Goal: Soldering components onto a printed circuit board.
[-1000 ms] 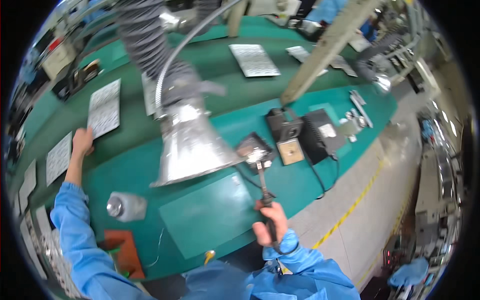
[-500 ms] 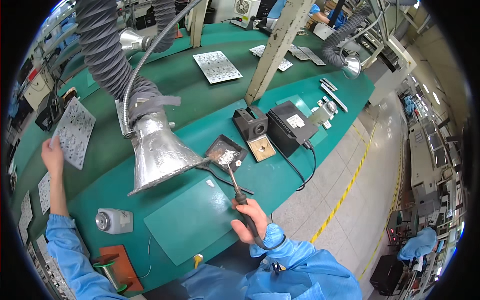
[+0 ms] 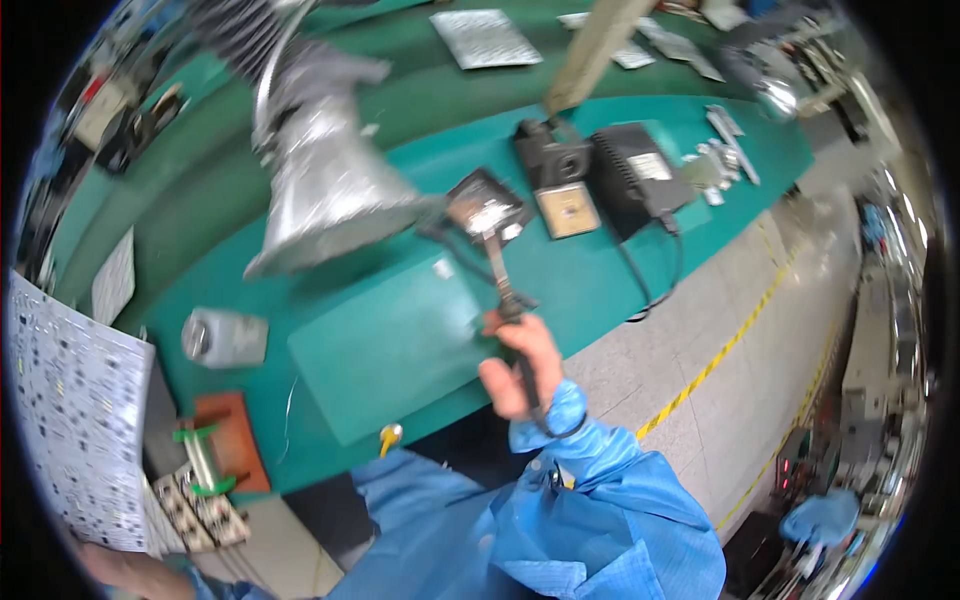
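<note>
**Soldering iron held at frame centre**

A soldering iron (image 3: 497, 272) is gripped at its handle by the right hand (image 3: 522, 365), fingers wrapped closed, tip over a small metal tray (image 3: 487, 208). A perforated white panel (image 3: 70, 420) is held at lower left by the left hand (image 3: 130, 572); its fingers cannot be made out. A silver fume hood (image 3: 325, 195) is seen upper left.

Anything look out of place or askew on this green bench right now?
Nothing looks spilled or broken. The right hand holds a soldering iron with its tip at the small tray, and a large panel board fills the lower left, its holder hidden.
</note>
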`<action>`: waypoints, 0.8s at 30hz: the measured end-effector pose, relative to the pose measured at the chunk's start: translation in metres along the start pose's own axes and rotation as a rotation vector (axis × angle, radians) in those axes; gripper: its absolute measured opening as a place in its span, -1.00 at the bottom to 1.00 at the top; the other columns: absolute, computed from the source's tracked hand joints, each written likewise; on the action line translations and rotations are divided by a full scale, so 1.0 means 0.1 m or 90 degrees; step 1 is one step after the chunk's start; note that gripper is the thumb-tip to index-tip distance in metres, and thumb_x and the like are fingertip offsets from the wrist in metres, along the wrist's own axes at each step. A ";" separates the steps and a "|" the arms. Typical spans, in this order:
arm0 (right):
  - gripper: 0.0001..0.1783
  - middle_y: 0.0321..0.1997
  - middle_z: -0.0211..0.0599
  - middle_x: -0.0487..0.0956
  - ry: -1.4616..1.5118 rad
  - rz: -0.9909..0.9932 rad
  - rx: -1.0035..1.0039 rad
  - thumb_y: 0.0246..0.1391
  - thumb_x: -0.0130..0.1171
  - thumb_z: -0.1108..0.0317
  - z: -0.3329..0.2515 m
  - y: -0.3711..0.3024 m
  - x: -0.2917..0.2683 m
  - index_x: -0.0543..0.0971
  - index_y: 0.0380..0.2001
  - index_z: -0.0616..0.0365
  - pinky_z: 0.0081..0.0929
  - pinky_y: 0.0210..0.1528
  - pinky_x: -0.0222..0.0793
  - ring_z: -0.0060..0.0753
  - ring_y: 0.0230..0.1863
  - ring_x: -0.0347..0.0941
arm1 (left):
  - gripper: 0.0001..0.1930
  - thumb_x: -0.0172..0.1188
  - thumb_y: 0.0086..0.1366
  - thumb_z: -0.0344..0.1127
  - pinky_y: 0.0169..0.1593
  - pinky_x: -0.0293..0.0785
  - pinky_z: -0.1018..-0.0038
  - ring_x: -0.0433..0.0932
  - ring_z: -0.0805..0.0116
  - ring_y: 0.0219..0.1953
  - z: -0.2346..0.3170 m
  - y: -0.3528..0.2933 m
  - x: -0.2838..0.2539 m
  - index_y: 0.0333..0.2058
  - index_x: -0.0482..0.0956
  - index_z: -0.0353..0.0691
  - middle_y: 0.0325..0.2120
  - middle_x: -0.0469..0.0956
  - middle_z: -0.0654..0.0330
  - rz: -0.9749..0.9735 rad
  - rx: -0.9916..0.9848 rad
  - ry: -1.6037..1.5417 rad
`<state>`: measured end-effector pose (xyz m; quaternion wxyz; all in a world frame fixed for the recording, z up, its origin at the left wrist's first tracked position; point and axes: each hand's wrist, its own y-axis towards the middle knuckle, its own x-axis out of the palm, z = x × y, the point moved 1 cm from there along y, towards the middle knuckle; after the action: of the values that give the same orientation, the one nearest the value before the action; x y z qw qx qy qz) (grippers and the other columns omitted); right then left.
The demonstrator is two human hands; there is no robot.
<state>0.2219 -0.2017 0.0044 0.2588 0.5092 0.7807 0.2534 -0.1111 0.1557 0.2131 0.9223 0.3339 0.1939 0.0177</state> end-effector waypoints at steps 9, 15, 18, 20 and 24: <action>-0.40 0.14 0.15 0.42 0.333 0.081 0.126 0.18 0.10 -0.01 -0.30 -0.16 0.19 0.25 0.19 -0.01 0.01 0.21 0.26 0.08 0.12 0.40 | -0.83 0.14 0.24 -0.47 -0.22 0.36 0.61 0.43 0.55 -0.37 0.38 -1.68 1.15 -0.20 0.48 -0.41 -0.38 0.53 0.23 -0.266 -0.279 -0.345; -0.43 0.21 0.27 0.36 0.077 0.013 0.132 0.14 0.11 0.44 -0.23 -0.06 0.14 0.20 0.20 0.17 0.07 0.37 0.01 0.19 0.29 0.26 | -0.79 0.20 0.31 -0.43 -0.19 0.43 0.62 0.50 0.60 -0.30 0.24 -2.09 1.91 -0.15 0.51 -0.44 -0.33 0.59 0.23 -0.326 -0.490 -0.513; -0.44 0.23 0.26 0.35 0.049 0.003 0.153 0.13 0.05 0.57 -0.11 -0.04 0.16 0.20 0.20 0.19 0.01 0.37 0.03 0.11 0.30 0.26 | -0.51 0.18 0.31 -0.44 0.02 0.42 0.49 0.51 0.41 -0.07 0.15 -2.01 2.00 0.14 0.28 -0.54 -0.09 0.53 0.03 -0.416 -0.565 -0.567; -0.45 0.22 0.20 0.36 0.027 0.016 0.176 0.10 -0.03 0.71 -0.04 -0.04 0.19 0.23 0.17 0.21 -0.06 0.35 0.12 0.05 0.30 0.28 | -0.24 0.17 0.30 -0.45 0.20 0.30 0.35 0.40 0.25 0.14 0.13 -1.95 2.00 0.29 -0.10 -0.62 0.12 0.37 -0.12 -0.485 -0.584 -0.609; -0.48 0.17 0.19 0.43 -0.062 -0.032 0.174 0.13 -0.08 0.73 0.03 -0.02 0.21 0.26 0.17 0.21 -0.11 0.32 0.19 0.03 0.25 0.36 | -0.38 0.20 0.27 -0.43 0.12 0.39 0.36 0.50 0.23 0.04 0.17 -1.87 1.91 0.22 0.17 -0.58 0.03 0.47 -0.11 -0.472 -0.490 -0.523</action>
<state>0.2156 -0.1826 -0.0019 0.2310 0.5315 0.8071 0.1128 0.0540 0.0307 0.0422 0.9194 -0.1275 -0.0908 -0.3609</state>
